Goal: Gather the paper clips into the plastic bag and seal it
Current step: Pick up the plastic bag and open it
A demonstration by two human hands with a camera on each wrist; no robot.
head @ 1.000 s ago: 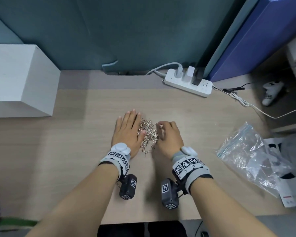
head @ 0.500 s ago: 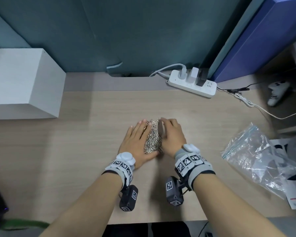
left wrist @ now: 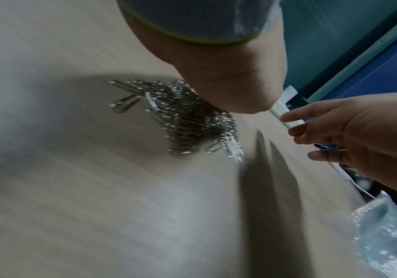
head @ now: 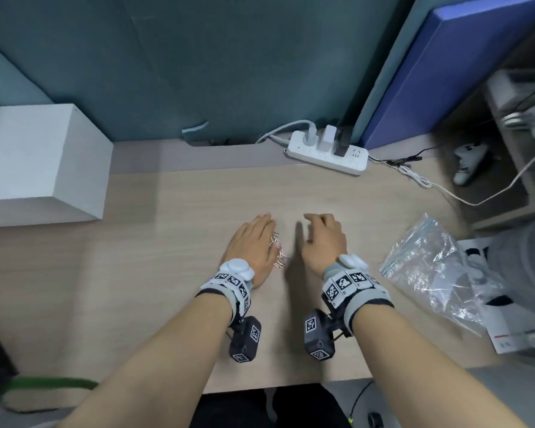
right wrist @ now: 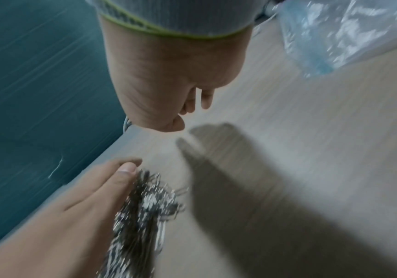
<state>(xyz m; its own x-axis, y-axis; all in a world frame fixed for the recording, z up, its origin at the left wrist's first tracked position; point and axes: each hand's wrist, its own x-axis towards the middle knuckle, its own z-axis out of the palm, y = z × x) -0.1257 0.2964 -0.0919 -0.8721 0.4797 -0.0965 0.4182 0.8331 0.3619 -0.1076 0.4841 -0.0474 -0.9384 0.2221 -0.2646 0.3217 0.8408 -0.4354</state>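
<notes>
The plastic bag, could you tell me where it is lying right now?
In the head view the plastic bag lies crumpled on the desk at the right, beyond the right hand and untouched by it.

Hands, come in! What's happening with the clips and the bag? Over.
Left hand flat against paper clips. Right hand off them, empty. Plastic bag untouched, beside right hand. Nothing in the way.

Paper clips (head: pixel 277 251) on desk (head: pixel 173 273) between left hand (head: pixel 254 245) and right hand (head: pixel 323 242); plastic bag (head: pixel 430 267) far right.
</notes>
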